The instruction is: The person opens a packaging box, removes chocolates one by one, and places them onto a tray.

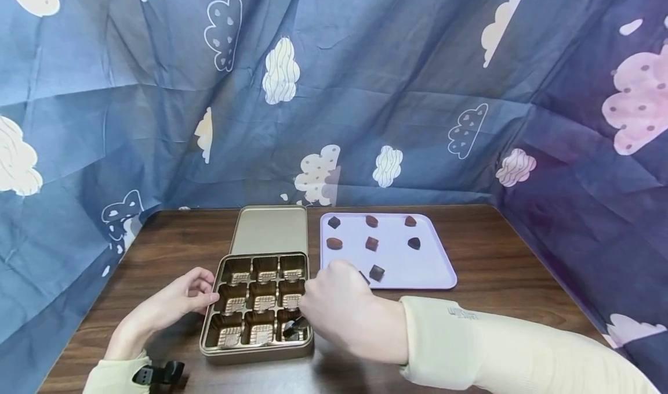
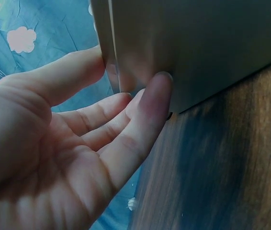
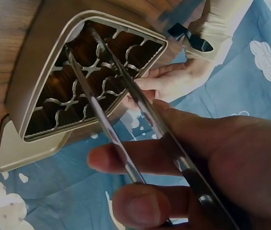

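Observation:
A gold tin (image 1: pixel 261 353) with a brown nine-compartment insert sits on the table in the head view. At its left side is my left hand (image 1: pixel 180 301), thumb at the rim and fingertips against the side wall (image 2: pixel 140 33). My right hand (image 1: pixel 347 310) grips metal tongs (image 3: pixel 99 108), their two arms slightly apart. The tong tips reach down into the front right compartment, where a dark shape shows; I cannot tell whether a piece lies between them. The other compartments show bare brown plastic.
Behind the tin lies a flat gold lid (image 1: pixel 269 228). To the right is a lilac tray (image 1: pixel 428 272) with several dark and reddish-brown chocolate-like pieces, one a dark square (image 1: pixel 377 273). Blue cloud-print cloth (image 1: pixel 355 121) hangs behind the wooden table (image 1: pixel 501 255).

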`<state>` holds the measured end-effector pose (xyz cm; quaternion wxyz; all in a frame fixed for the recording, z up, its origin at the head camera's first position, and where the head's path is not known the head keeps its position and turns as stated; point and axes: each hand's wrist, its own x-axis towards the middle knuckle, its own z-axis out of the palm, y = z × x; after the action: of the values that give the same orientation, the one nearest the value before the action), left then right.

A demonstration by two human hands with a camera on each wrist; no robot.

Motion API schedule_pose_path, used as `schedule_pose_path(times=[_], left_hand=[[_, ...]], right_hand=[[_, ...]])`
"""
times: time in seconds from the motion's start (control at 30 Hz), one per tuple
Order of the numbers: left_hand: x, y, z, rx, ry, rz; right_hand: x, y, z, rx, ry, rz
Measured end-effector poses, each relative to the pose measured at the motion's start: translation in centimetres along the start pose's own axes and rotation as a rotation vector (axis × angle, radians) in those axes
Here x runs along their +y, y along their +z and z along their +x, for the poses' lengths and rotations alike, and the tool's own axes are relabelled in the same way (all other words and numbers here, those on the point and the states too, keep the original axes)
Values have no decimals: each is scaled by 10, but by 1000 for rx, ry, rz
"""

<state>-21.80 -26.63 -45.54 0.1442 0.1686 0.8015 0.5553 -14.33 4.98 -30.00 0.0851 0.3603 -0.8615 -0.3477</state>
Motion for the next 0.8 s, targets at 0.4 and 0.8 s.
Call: schedule_pose_path(times=[0.4, 0.8], left_hand=[[0, 0, -1, 2, -19, 10], [1, 1, -1, 12, -22, 11]], right_hand=[[-7, 9, 13, 3, -21, 1], [14, 14, 12, -51, -74, 58]])
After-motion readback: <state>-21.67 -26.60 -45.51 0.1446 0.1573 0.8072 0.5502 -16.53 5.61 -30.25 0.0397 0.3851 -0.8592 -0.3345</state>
